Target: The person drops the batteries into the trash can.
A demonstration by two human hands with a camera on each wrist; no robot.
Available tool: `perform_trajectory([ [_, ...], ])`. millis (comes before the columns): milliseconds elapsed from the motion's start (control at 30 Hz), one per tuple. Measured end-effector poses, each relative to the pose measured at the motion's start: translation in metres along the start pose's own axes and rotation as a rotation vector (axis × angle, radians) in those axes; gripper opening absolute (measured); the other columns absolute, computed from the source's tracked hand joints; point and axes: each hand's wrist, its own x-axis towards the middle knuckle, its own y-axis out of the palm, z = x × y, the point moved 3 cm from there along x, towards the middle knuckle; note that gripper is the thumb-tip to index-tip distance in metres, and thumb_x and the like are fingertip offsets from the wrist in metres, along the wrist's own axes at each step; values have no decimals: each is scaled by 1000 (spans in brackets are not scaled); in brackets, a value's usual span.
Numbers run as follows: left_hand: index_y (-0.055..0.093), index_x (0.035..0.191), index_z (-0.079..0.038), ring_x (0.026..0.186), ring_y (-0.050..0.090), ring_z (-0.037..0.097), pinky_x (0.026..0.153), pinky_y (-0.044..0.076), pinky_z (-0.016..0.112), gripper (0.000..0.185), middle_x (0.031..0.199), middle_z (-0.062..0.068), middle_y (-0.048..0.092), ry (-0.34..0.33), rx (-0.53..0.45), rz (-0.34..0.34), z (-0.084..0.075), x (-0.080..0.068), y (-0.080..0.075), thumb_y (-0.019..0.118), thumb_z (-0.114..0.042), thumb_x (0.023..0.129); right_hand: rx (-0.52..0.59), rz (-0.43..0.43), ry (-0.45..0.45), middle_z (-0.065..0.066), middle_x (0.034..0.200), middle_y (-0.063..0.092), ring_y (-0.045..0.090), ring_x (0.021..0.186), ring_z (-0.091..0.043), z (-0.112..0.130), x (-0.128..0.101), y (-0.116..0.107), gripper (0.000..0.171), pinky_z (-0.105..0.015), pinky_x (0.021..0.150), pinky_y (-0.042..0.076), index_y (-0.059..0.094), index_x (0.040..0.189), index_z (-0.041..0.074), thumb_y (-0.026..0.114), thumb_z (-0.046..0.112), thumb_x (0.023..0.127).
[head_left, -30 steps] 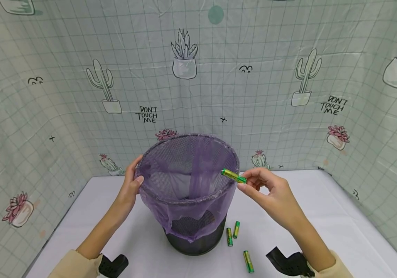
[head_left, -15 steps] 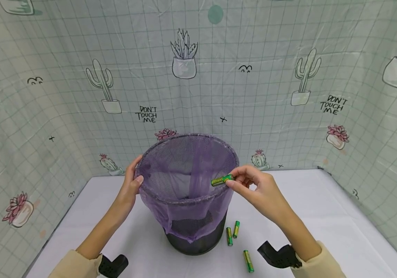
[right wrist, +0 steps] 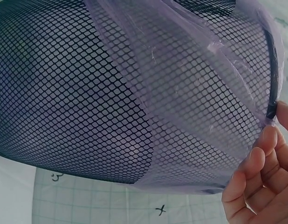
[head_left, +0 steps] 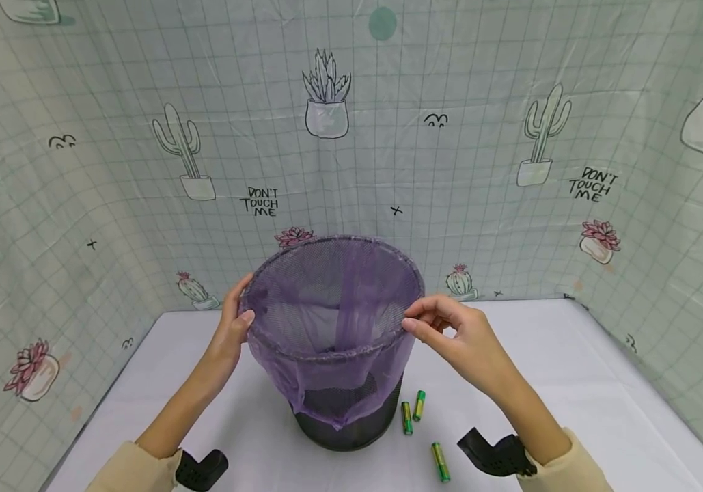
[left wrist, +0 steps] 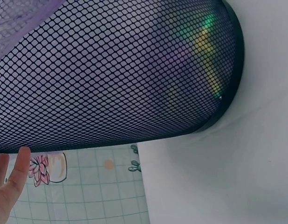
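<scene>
Battery gone from the right fingers since a moment ago, left hand (head_left: 232, 333) gripping the bin (head_left: 334, 328) rim, purple bag (head_left: 351, 372) lining it, right hand (head_left: 458, 335) empty with fingers loosely curled at the right rim, three batteries (head_left: 417, 404) on the table (head_left: 572, 383) beside the base

black mesh wastebasket (head_left: 345, 430) floor hidden by purple plastic liner bag (head_left: 333, 321), left hand (left wrist: 9, 179) cropped at wrist-view edge, green batteries (head_left: 412, 410) print too small to read

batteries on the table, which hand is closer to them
Right. The right hand is at the bin's rim above the three batteries; the left hand holds the rim on the bin's far side from them.
</scene>
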Motion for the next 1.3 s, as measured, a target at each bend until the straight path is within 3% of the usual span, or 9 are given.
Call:
perform_trajectory([
  [267, 3, 149, -22, 140, -4, 38, 96, 23, 51, 63, 155, 13, -12, -7, 11, -3, 0, 0, 0, 29, -36, 93, 3, -12, -8, 3, 80, 63, 56, 70, -9, 0, -2, 0, 11, -23, 65, 47, 62, 98, 16, 63, 19, 88],
  [567, 3, 149, -22, 141, -7, 38, 97, 22, 57, 63, 155, 13, -13, -3, 17, -5, 0, 1, 0, 29, -36, 93, 23, -61, -7, 1, 80, 59, 54, 69, -10, -13, -12, -5, 24, -22, 63, 45, 56, 111, 10, 62, 14, 89],
  [967, 3, 149, -20, 140, -7, 39, 96, 22, 55, 64, 155, 14, -13, 8, 18, -5, -4, -1, 0, 29, -36, 93, 14, -83, 102, 3, 78, 58, 53, 66, -10, -49, -38, -9, 26, -23, 60, 43, 55, 113, 10, 61, 15, 89],
  [1300, 3, 149, -21, 140, -2, 40, 94, 24, 49, 65, 155, 14, -11, -1, 24, -10, -2, 0, 0, 29, -37, 92, 68, 59, 269, -1, 81, 58, 53, 67, -8, -79, -64, 3, 38, -23, 61, 45, 52, 120, 7, 64, 21, 87],
])
